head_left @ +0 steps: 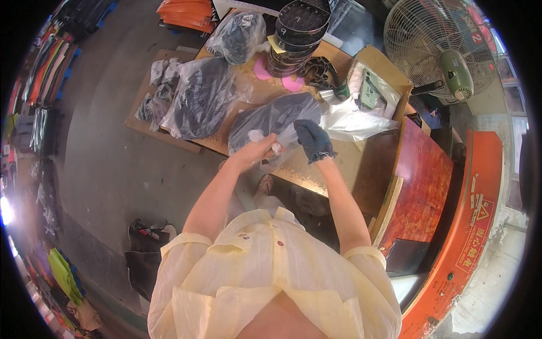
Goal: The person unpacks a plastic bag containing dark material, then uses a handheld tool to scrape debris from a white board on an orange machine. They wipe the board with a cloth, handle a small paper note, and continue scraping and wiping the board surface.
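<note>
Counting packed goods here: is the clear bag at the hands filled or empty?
Filled: dark, bulky contents show through the clear bag; what they are, I cannot tell.

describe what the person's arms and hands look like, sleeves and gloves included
The right hand wears a dark blue-grey fabric glove with a frayed cuff. The left hand has no full glove; white bits show at its fingers, perhaps coverings, though I can't tell. Pale yellow sleeves end near the elbows, leaving both forearms bare.

Caged fan with green motor, orange panel at right, stacked orange sheets
</note>
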The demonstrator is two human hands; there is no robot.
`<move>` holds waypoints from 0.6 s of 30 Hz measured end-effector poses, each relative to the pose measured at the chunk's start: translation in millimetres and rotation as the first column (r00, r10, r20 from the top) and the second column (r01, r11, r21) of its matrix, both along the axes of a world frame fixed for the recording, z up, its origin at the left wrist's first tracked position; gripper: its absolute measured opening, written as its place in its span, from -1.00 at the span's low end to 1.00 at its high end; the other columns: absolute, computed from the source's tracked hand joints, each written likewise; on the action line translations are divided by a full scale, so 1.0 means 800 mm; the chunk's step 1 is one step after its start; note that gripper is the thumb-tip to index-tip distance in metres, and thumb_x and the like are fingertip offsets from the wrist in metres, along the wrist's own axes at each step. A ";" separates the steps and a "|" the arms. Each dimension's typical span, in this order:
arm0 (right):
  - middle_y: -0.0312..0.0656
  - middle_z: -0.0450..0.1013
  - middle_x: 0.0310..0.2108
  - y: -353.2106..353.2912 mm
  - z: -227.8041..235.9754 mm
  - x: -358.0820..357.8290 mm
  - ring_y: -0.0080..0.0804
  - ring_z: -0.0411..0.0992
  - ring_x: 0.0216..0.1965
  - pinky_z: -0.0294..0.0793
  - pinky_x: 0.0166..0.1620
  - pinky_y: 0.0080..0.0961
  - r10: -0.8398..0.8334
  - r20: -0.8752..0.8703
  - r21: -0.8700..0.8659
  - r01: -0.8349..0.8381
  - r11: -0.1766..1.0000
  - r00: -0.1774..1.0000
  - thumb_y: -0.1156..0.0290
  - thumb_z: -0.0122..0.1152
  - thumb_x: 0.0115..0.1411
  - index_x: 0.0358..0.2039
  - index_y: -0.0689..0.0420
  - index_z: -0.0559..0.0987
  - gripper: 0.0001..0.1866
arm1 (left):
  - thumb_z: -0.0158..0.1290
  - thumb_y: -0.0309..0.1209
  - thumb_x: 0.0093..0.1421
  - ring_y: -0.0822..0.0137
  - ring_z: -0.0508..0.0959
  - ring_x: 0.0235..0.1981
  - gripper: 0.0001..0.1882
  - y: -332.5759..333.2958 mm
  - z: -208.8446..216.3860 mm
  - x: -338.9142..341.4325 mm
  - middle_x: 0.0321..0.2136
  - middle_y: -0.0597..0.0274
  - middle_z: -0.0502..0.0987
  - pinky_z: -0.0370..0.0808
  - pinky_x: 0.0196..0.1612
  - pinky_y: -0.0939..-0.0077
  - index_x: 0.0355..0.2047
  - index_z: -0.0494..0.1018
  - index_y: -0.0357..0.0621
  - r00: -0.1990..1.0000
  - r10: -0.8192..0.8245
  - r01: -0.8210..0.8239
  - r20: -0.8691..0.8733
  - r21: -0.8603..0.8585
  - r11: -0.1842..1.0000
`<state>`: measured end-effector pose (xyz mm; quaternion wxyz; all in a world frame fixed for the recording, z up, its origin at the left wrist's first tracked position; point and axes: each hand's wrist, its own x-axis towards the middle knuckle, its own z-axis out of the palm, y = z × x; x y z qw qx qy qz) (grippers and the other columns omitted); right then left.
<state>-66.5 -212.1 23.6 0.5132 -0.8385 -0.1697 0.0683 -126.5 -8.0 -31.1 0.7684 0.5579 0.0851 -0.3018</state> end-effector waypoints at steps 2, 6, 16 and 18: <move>-0.04 0.51 -0.24 -0.005 -0.015 -0.003 -0.13 0.49 -0.20 0.46 -0.11 -0.33 -0.065 -0.081 -0.033 0.063 0.997 0.995 0.46 0.10 0.18 -0.16 0.18 0.56 -0.78 | 0.01 -0.22 0.24 0.48 0.45 -0.33 -0.72 -0.002 0.006 0.008 -0.41 0.36 0.53 0.37 -0.30 0.51 -0.22 0.57 -0.14 0.961 -0.117 0.087 0.250 0.128 0.988; -0.17 0.52 -0.25 -0.005 -0.025 0.001 -0.43 0.47 -0.27 0.45 -0.17 -0.51 -0.023 0.023 0.156 0.019 0.988 0.999 0.45 0.09 0.22 -0.12 0.21 0.56 -0.76 | 0.14 -0.56 -0.05 0.33 0.58 -0.27 -0.77 -0.014 0.016 0.013 -0.41 0.27 0.57 0.46 -0.27 0.42 -0.33 0.57 -0.10 0.791 -0.318 -0.032 0.522 0.555 0.831; -0.09 0.50 -0.07 0.011 -0.049 0.024 -0.19 0.44 -0.04 0.38 0.02 -0.43 0.244 -0.317 -0.123 -0.295 0.948 0.916 0.23 0.09 0.20 0.00 0.14 0.51 -0.60 | 0.14 -0.55 -0.15 0.16 0.53 -0.36 -0.79 -0.041 0.014 0.019 -0.32 0.28 0.49 0.45 -0.33 0.33 -0.49 0.36 -0.06 0.486 -0.180 -0.718 0.855 0.508 0.476; -0.10 0.51 -0.09 0.005 -0.050 0.026 -0.34 0.46 -0.09 0.39 0.02 -0.45 0.286 -0.352 0.007 -0.304 0.953 0.891 0.18 0.13 0.19 0.00 0.14 0.51 -0.57 | 0.17 -0.51 -0.17 0.14 0.50 -0.31 -0.77 -0.049 0.008 0.020 -0.31 0.28 0.46 0.42 -0.30 0.31 -0.48 0.37 -0.01 0.460 -0.054 -0.805 0.886 0.442 0.397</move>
